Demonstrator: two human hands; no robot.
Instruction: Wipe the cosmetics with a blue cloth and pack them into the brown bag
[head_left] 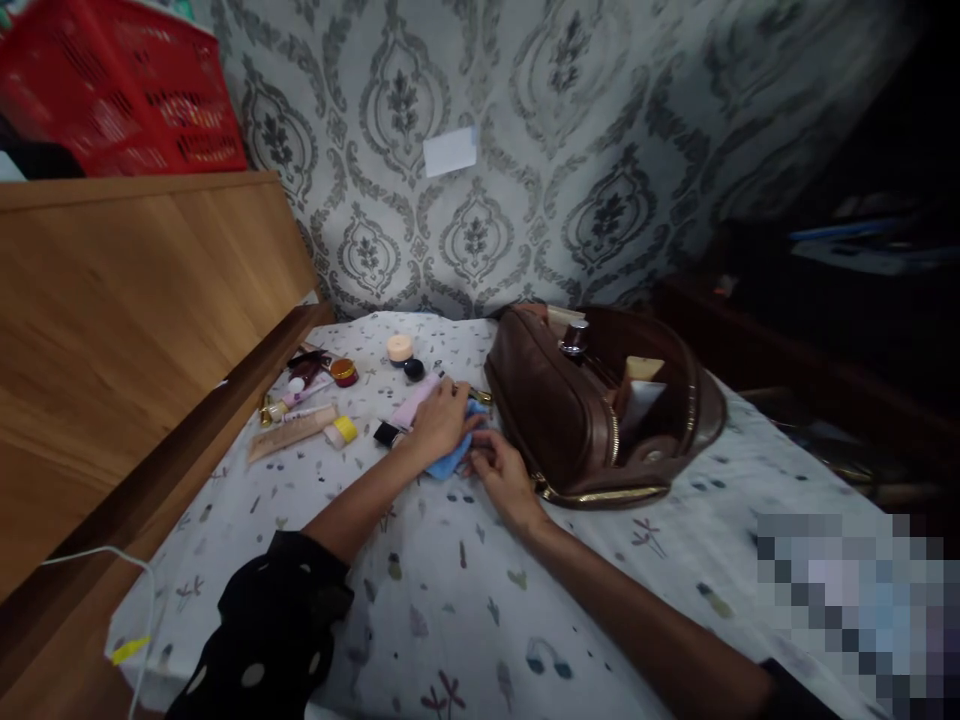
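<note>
A small blue cloth lies bunched on the patterned sheet, partly hidden under my left hand, whose fingers curl over it. From the right, my right hand meets the cloth's near edge with bent fingers, thumb close to the forefinger. Beyond my left hand a pink tube shows in part, and a bottle's black cap sticks out by the wrist. Just right of both hands stands an open brown cosmetic bag with a gold zip, holding tubes and a silver-capped bottle.
To the left lie a beige tube, a yellow-capped item, a red jar and several other cosmetics. Farther back are a peach-lidded jar and a black round item. A wooden panel borders the left, with a red basket above it.
</note>
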